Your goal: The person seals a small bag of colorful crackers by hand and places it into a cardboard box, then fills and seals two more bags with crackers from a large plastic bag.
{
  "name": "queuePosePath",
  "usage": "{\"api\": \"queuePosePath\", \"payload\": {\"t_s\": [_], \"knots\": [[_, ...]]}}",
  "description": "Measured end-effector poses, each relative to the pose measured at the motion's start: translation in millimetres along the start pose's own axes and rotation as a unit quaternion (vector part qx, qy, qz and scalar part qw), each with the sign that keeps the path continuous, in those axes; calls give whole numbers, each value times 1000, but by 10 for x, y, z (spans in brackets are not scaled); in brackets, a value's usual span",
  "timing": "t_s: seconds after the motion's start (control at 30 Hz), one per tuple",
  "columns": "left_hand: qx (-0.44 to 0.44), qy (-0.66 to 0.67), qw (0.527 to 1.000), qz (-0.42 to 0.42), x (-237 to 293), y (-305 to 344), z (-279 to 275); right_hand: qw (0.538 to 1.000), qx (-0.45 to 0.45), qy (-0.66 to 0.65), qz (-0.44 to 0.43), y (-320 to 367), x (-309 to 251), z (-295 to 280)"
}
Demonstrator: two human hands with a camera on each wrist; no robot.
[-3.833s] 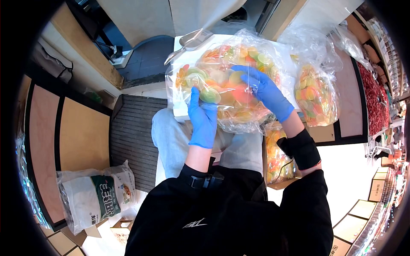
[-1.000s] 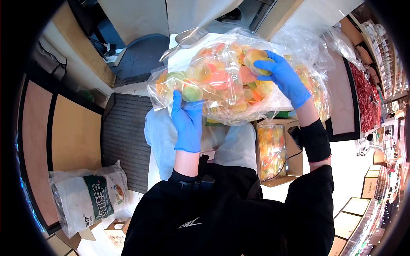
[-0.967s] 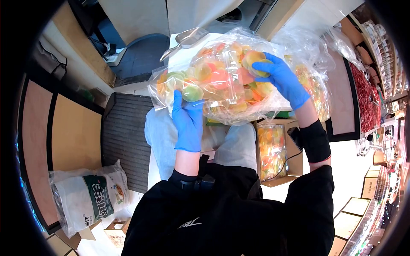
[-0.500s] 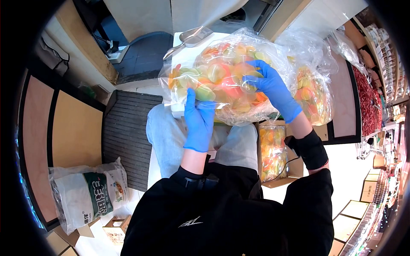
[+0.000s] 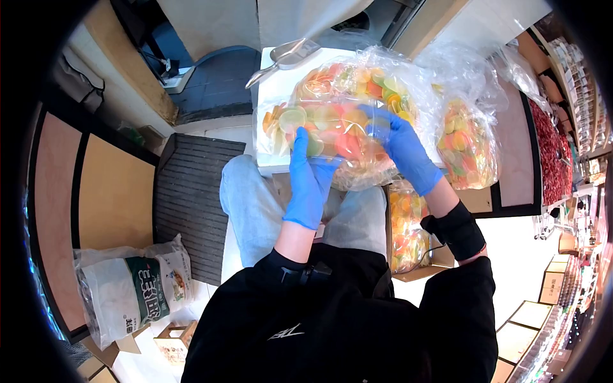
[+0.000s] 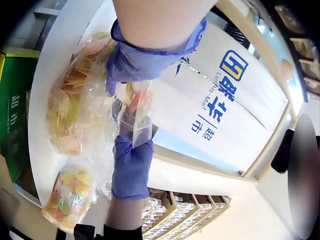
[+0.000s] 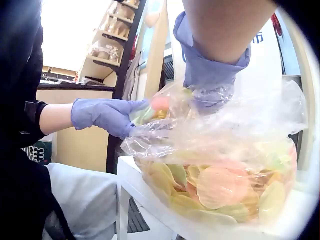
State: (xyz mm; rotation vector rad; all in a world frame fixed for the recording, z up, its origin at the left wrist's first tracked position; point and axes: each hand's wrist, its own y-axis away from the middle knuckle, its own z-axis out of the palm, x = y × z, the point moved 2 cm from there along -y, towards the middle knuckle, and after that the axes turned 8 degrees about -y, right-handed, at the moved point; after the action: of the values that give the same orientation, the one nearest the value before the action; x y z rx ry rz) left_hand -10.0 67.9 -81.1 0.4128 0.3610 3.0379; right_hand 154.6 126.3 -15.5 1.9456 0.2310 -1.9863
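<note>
l grip [image 5: 308,185], r grip [image 5: 399,143] clutch chip bag [image 5: 332,102]; banner [image 6: 220,105]: 联华 超市.

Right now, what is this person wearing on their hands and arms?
The left hand and right hand are blue-gloved, in the thin disposable kind. Black sleeves leave the forearms bare. A wide black band wraps the right forearm, and a black strap with a buckle sits at the left sleeve's edge. The black top bears a small white logo.
</note>
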Motion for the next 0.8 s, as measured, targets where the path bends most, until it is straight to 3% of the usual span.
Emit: {"api": "queuePosePath", "payload": {"t_s": [0.07,0.17,0.27,0.37,0.57,0.67,0.8], "knots": [[5,0,1000,15,-16,-54,-48,991,-60,103,-61,79,3,70],[33,-33,998,34,-28,-65,-63,972,-67,205,-95,84,49,8],[43,-57,996,49,-57,-43,-76,998,-38,52,13,108,-10,14],[51,-70,996,38,-86,14,-74,993,50,-109,23,100,53,55],[47,-71,996,23,-83,32,-132,985,-84,125,-90,97,-32,127],[39,-54,997,43,-69,49,-76,976,-83,175,-95,137,-104,65],[28,-25,998,59,-58,24,-116,995,-32,77,-58,231,-160,-21]]}}
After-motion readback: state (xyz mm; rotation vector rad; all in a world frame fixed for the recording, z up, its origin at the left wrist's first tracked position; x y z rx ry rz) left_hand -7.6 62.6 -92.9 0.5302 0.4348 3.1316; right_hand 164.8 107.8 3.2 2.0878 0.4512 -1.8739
